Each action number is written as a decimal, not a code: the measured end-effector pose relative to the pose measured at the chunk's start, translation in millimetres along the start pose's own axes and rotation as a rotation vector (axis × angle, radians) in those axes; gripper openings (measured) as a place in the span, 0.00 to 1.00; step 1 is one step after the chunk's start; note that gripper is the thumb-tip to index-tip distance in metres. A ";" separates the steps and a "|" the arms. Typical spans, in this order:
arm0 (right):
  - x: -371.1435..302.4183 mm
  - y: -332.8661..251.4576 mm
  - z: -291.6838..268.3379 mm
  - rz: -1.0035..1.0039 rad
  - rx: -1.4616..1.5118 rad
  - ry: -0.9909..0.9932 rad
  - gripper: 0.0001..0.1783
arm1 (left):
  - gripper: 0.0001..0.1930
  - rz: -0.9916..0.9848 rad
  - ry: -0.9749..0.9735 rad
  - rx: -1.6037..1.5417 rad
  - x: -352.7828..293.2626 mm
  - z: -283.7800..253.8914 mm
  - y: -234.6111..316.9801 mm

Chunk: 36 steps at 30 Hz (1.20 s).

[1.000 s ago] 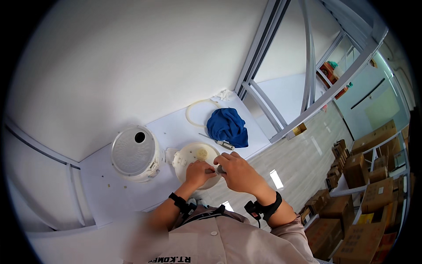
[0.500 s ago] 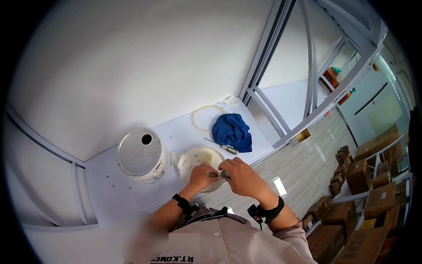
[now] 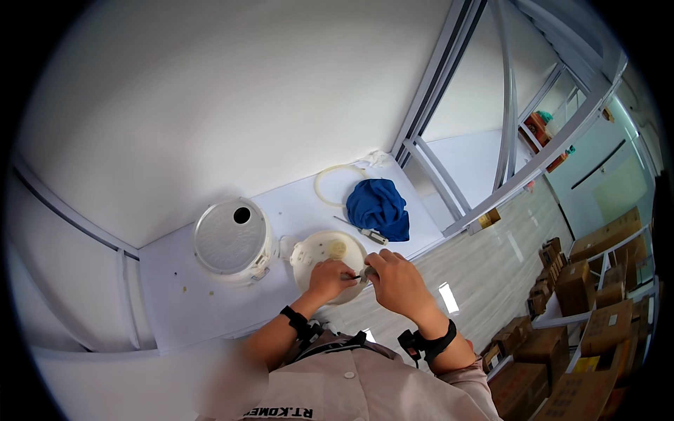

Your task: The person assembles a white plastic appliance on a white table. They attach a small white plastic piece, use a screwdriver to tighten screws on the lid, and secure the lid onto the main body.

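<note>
Over a shallow round cream-coloured basin or lid (image 3: 303, 251), both my hands meet above its near right part. My left hand (image 3: 327, 282) is closed, pinching a small dark thin piece (image 3: 348, 276) at its fingertips. Right beside it my right hand (image 3: 397, 282) is closed on a small grey rounded part (image 3: 366, 274). The tips of the two pieces are close together; whether they touch I cannot tell. Inside the basin lies a round yellowish disc (image 3: 338, 250) with several dark spots near it. A screwdriver (image 3: 376, 236) with a pale handle rests just beyond the basin.
To the left stands a white cylindrical tub (image 3: 228, 242) with a dark round hole in its top. A crumpled blue cloth (image 3: 379, 209) partly covers a pale ring (image 3: 319, 184). Small crumbs dot the white table (image 3: 175, 309). Metal frame posts and stacked cartons (image 3: 576, 284) are at the right.
The whole view has shifted slightly, moving the table's things a little to the right. My hands stay over the basin, with a slightly wider gap between their fingertips.
</note>
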State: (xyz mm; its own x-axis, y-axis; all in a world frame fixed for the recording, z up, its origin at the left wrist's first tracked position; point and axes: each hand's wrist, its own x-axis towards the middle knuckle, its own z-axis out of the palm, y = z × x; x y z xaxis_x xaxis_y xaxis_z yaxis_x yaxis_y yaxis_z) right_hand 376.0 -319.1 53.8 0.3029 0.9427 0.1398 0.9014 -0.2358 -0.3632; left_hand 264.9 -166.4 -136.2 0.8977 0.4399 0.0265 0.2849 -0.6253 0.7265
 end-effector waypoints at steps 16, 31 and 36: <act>-1.1 2.3 -5.3 -0.055 0.044 -0.035 0.17 | 0.11 -0.047 -0.046 0.024 2.2 0.3 -1.3; -7.6 8.7 -5.6 0.152 -0.030 -0.100 0.17 | 0.10 0.021 0.037 0.041 -0.6 3.8 -3.2; -1.3 13.3 -9.9 -0.024 0.172 0.026 0.20 | 0.11 -0.012 -0.012 0.057 1.3 0.6 0.7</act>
State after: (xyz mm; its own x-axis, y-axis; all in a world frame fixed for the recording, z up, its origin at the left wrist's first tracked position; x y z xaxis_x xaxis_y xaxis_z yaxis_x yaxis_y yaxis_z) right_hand 390.7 -325.7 57.9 0.2918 0.9406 0.1734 0.8428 -0.1671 -0.5117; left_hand 266.5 -166.7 -136.0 0.8979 0.4401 0.0099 0.3138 -0.6556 0.6868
